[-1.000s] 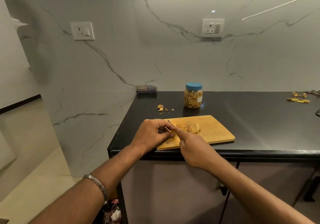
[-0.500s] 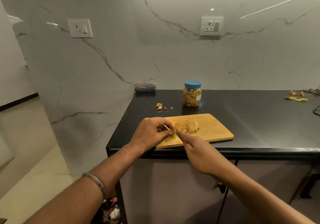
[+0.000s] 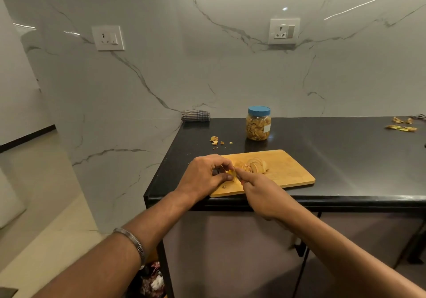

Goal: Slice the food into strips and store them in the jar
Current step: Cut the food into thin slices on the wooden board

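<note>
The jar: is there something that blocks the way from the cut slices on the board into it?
Yes. The blue lid is on the jar, closing its mouth. The counter between the slices and the jar shows nothing else in the way.

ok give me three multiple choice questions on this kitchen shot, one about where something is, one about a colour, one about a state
1. Where does the jar stand?
A. on the cutting board
B. on the counter behind the cutting board
C. on the floor

2. What colour is the jar's lid?
A. red
B. white
C. blue

3. What is the state of the jar?
A. lidded, with pieces inside
B. open and empty
C. tipped on its side

Answers:
1. B: the jar stands upright on the black counter, beyond the far edge of the cutting board.
2. C: the lid on top is plainly blue.
3. A: the lid sits on the jar and tan pieces show through its clear wall, while the left hand and right hand work on a food piece on the board.
</note>
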